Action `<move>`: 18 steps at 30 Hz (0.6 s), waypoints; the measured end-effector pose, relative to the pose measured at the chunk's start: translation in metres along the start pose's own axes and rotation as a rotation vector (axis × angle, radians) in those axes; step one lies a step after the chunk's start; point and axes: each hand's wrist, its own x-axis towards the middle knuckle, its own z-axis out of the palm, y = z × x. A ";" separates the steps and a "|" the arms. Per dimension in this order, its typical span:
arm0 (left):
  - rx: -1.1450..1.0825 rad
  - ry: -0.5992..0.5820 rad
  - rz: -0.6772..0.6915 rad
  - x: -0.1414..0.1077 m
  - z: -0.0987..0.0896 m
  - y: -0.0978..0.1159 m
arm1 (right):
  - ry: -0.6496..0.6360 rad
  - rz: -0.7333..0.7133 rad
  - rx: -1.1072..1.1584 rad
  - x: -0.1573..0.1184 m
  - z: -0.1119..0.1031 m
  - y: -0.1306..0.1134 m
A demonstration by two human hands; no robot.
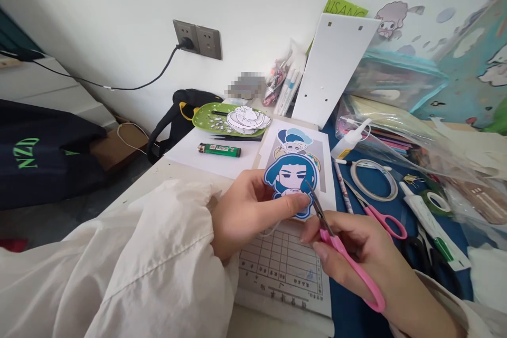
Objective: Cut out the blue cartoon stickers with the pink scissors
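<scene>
We hold the sticker cutout (pixel 292 179) in our left hand (pixel 245 211), thumb and fingers pinching its lower left edge, and we lift it just above the desk (pixel 166 169), over the printed form sheet (pixel 283 266) near the front edge. Our right hand (pixel 356 259) closes around the pink-handled scissors (pixel 340 248), whose short blades rest against the right rim of the cutout, beside our left thumb tip. We cannot tell whether the blades are parted or closed at this angle.

Risk 1: we judge that the blades may nick the left thumb, because the thumb sits right next to the cutting line. Risk 2: the cut may stray into the printed blue hair, because the white border along that rim is narrow and the paper is supported on 1 side only. Risk 3: the cutout may flex or twist in the pinch, which would leave a ragged edge.

The cutout shows a cartoon face with blue hair, a pale face and a thin white outline. It looks flat, thin and glossy. A second print of similar style (pixel 295 142) lies on the white sheet behind it, toward the back of the desk
</scene>
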 end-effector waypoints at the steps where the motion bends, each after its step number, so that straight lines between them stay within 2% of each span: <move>1: -0.001 -0.007 0.003 0.000 0.000 0.000 | -0.004 0.006 0.006 0.000 0.000 -0.001; 6: -0.009 -0.078 0.034 0.000 -0.003 -0.001 | -0.021 0.018 0.007 -0.001 0.000 -0.003; 12: -0.091 -0.260 0.094 0.001 -0.007 -0.002 | -0.052 0.057 0.001 0.000 -0.005 -0.001; 18: -0.120 -0.300 0.091 0.001 -0.007 -0.001 | -0.088 0.080 0.014 -0.002 -0.004 -0.005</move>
